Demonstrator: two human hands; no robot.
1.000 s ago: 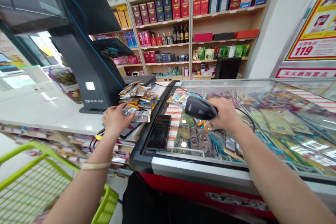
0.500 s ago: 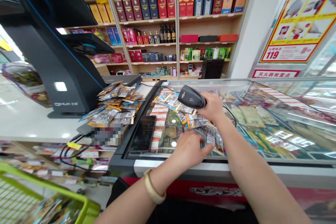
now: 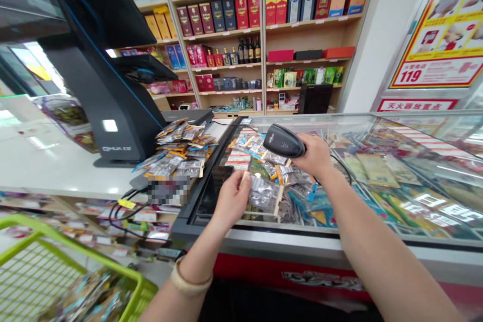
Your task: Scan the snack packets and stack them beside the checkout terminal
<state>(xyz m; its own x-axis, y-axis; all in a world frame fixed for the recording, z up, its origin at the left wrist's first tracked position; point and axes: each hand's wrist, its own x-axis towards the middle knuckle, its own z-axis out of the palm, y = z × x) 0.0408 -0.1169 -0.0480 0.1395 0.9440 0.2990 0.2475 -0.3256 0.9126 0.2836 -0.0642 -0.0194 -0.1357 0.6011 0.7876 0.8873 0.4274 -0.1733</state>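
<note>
My left hand (image 3: 231,197) grips a small silvery snack packet (image 3: 265,194) and holds it up over the glass freezer lid (image 3: 377,126). Just above it, my right hand (image 3: 315,155) is closed around a black barcode scanner (image 3: 284,141), whose head points down and left toward the packet. More loose packets (image 3: 287,173) lie on the glass under both hands. A second heap of similar packets (image 3: 177,151) rests on the white counter beside the black checkout terminal (image 3: 109,100).
A dark phone (image 3: 219,176) lies on the freezer's left edge, partly behind my left hand. A lime-green shopping basket (image 3: 68,271) stands at the lower left. Shelves of boxed goods and bottles (image 3: 241,25) fill the back wall. A red-and-yellow poster (image 3: 441,35) hangs at right.
My left hand went from the counter heap to the pile on the glass, took one packet and lifted it up under the scanner. My right hand stayed over the glass with the scanner.
</note>
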